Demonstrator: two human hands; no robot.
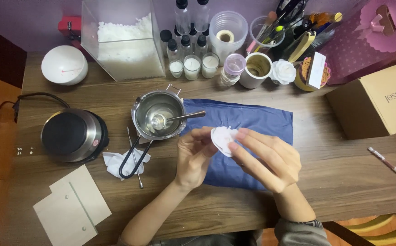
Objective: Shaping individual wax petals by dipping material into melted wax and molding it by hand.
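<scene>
Both my hands hold a small white flower-shaped piece [223,138] above a blue cloth [257,124] on the wooden table. My left hand [193,156] pinches its left edge with thumb and fingers. My right hand [266,157] presses its fingertips on the right side. Just left of my hands stands a steel melting pot [158,115] with a black wire handle and a spoon [180,117] resting in it.
A round black hot plate [74,134] sits at left, with a crumpled tissue [116,161] and thin metal pick beside it. A clear box of white flakes [124,43], bottles, small candles, cups stand along the back. A cardboard box [380,102] is at right.
</scene>
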